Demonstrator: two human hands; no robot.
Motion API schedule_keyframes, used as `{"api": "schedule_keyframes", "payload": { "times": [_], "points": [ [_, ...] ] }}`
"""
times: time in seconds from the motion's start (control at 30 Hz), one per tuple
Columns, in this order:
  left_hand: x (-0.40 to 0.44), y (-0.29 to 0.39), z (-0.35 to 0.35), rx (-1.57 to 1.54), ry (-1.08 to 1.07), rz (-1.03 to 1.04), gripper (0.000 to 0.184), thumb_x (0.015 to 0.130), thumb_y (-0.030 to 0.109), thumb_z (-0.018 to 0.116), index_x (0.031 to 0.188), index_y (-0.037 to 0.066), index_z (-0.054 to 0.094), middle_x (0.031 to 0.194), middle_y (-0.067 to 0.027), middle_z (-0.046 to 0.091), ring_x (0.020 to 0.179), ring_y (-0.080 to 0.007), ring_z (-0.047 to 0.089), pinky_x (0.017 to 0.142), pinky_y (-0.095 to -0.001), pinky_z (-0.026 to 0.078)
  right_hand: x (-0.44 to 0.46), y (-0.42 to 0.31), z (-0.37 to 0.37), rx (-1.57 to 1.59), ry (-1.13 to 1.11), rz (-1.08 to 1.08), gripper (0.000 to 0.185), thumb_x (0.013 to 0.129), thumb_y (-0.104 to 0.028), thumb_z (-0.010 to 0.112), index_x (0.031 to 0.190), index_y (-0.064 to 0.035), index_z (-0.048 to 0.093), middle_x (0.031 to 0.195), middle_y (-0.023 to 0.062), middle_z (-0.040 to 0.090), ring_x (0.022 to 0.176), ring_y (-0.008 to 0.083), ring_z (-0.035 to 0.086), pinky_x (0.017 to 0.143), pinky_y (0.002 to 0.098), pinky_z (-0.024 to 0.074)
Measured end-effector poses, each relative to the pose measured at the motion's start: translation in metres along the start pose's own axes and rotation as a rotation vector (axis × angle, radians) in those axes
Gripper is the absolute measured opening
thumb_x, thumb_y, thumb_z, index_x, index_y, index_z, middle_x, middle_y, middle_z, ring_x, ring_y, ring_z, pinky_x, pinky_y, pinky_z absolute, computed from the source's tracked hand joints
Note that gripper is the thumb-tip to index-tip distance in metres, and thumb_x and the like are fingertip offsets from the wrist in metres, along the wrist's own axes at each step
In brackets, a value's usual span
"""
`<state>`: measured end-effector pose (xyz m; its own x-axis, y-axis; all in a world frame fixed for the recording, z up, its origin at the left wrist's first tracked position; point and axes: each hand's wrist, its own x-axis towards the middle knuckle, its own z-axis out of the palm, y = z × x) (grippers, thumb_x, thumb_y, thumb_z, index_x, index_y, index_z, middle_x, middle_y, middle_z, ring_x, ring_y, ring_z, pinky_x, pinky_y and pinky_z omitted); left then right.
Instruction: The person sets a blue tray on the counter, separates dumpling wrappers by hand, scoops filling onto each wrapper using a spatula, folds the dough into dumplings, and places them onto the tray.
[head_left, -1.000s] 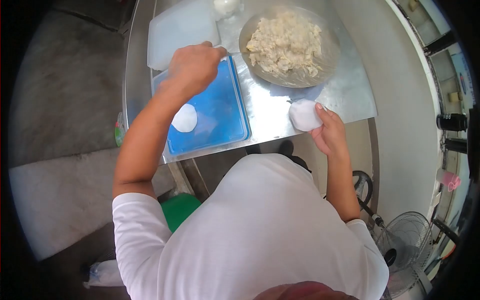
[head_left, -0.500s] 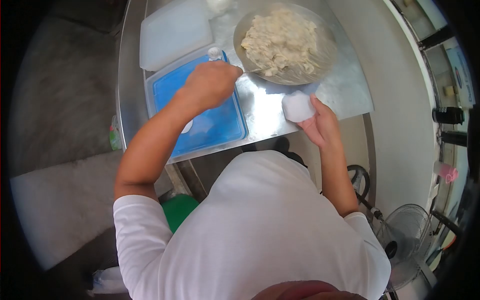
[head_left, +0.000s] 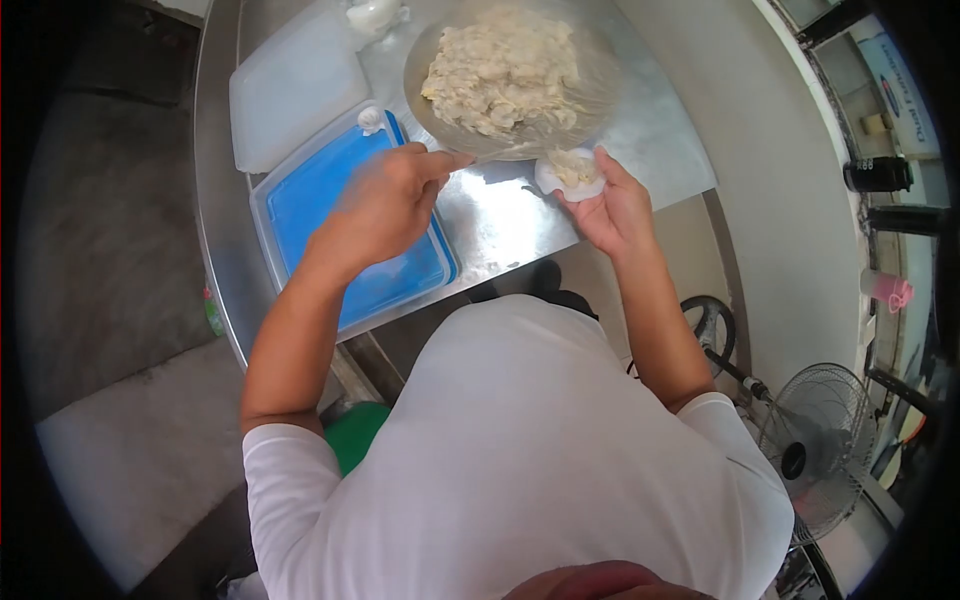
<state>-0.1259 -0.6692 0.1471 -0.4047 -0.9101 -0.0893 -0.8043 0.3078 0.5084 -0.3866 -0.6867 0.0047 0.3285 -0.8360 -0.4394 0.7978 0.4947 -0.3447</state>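
Your right grip (head_left: 615,215) is half-curled, holding the white wrapper (head_left: 547,182) on its fingertips, thumb at the edge; filling (head_left: 574,169) sits on it, just beside the bowl (head_left: 416,82); your left grip (head_left: 398,198) closes round a thin utensil (head_left: 483,158), mostly hidden.

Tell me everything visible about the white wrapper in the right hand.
The white wrapper is a roughly round, smooth, flat piece that looks like soft dough; whether it is one sheet or several can't be told. It lies open, with a mound of pale beige filling on top and a white rim showing around it. The right hand supports it from below, thumb at its edge. It sits over the metal table, on the person's side of the bowl.
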Motion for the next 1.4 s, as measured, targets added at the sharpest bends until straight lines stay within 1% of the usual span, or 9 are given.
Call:
{"api": "schedule_keyframes", "payload": {
  "times": [0.2, 0.27, 0.5, 0.63, 0.73, 0.93, 1.17, 1.3, 1.4],
  "points": [
    [-0.009, 0.01, 0.022, 0.053, 0.053, 0.097, 0.039, 0.086, -0.008, 0.059, 0.119, 0.009, 0.072, 0.082, -0.0149, 0.063, 0.072, -0.0314, 0.06, 0.065, -0.0389, 0.048, -0.006, -0.009, 0.005, 0.09, -0.012, 0.087, 0.047, 0.108, -0.031, 0.039, 0.138, 0.0047, 0.042, 0.138, 0.0215, 0.053, 0.126, 0.0337, 0.056, 0.101, 0.0456, 0.0508],
    [-0.017, 0.003, 0.026, 0.015, 0.031, -0.019, 0.038, 0.086, -0.008, 0.06, 0.118, 0.01, 0.073, 0.081, -0.0143, 0.063, 0.072, -0.0319, 0.061, 0.065, -0.0404, 0.048, -0.008, -0.009, 0.001, 0.11, 0.019, 0.104, 0.048, 0.108, -0.032, 0.038, 0.138, 0.0056, 0.042, 0.138, 0.0223, 0.053, 0.126, 0.034, 0.056, 0.102, 0.0456, 0.0508],
    [-0.017, 0.019, 0.025, -0.001, 0.022, -0.054, 0.038, 0.084, -0.008, 0.062, 0.115, 0.01, 0.074, 0.082, -0.013, 0.062, 0.072, -0.0297, 0.062, 0.063, -0.0395, 0.048, -0.015, -0.011, -0.006, -0.021, -0.063, 0.087, 0.054, 0.108, -0.037, 0.037, 0.139, 0.0078, 0.042, 0.136, 0.0229, 0.054, 0.128, 0.0338, 0.055, 0.105, 0.046, 0.048],
    [-0.014, 0.029, 0.018, 0.135, 0.035, 0.035, 0.037, 0.082, -0.007, 0.063, 0.113, 0.01, 0.074, 0.082, -0.011, 0.062, 0.073, -0.0295, 0.062, 0.063, -0.0401, 0.048, -0.013, -0.011, -0.008, -0.141, -0.155, 0.125, 0.058, 0.108, -0.041, 0.037, 0.138, 0.0076, 0.045, 0.133, 0.0209, 0.057, 0.125, 0.0312, 0.056, 0.107, 0.0449, 0.0455],
    [-0.008, 0.043, 0.017, 0.233, 0.033, 0.082, 0.039, 0.079, -0.007, 0.063, 0.113, 0.01, 0.074, 0.081, -0.0099, 0.062, 0.074, -0.0292, 0.062, 0.062, -0.0404, 0.048, -0.017, -0.008, -0.001, -0.195, -0.07, 0.097, 0.059, 0.108, -0.043, 0.038, 0.137, 0.0078, 0.046, 0.132, 0.0199, 0.057, 0.124, 0.0303, 0.056, 0.107, 0.044, 0.0456],
    [-0.004, 0.052, 0.007, 0.345, 0.005, 0.137, 0.044, 0.075, -0.006, 0.063, 0.114, 0.011, 0.074, 0.079, -0.009, 0.061, 0.075, -0.0284, 0.063, 0.061, -0.0404, 0.049, -0.021, -0.01, 0.002, -0.215, -0.13, 0.1, 0.061, 0.107, -0.046, 0.037, 0.137, 0.0065, 0.047, 0.134, 0.0192, 0.057, 0.125, 0.0296, 0.056, 0.107, 0.043, 0.0452],
    [-0.005, 0.036, 0.007, 0.273, -0.058, 0.081, 0.045, 0.076, -0.007, 0.062, 0.116, 0.01, 0.073, 0.082, -0.0115, 0.062, 0.077, -0.0315, 0.063, 0.065, -0.0416, 0.049, -0.023, -0.015, 0.0, -0.057, -0.134, 0.168, 0.058, 0.107, -0.043, 0.04, 0.138, 0.0048, 0.046, 0.136, 0.0181, 0.057, 0.128, 0.0323, 0.055, 0.107, 0.0465, 0.0448],
    [-0.001, 0.014, 0.003, 0.251, -0.092, 0.051, 0.043, 0.08, -0.006, 0.059, 0.117, 0.01, 0.072, 0.084, -0.0138, 0.063, 0.08, -0.0348, 0.063, 0.07, -0.0436, 0.05, -0.02, -0.018, -0.004, -0.081, -0.106, 0.13, 0.05, 0.106, -0.036, 0.045, 0.135, 0.0044, 0.047, 0.131, 0.0183, 0.06, 0.122, 0.0324, 0.059, 0.102, 0.0481, 0.0483],
    [0.011, -0.012, -0.003, 0.288, 0.069, -0.115, 0.041, 0.083, -0.002, 0.055, 0.118, 0.011, 0.072, 0.087, -0.0174, 0.065, 0.085, -0.0381, 0.064, 0.074, -0.046, 0.05, -0.018, -0.017, -0.013, -0.111, -0.073, 0.092, 0.045, 0.106, -0.031, 0.048, 0.132, 0.0067, 0.049, 0.125, 0.0187, 0.063, 0.115, 0.0318, 0.063, 0.098, 0.0469, 0.0518]
  ]
}}
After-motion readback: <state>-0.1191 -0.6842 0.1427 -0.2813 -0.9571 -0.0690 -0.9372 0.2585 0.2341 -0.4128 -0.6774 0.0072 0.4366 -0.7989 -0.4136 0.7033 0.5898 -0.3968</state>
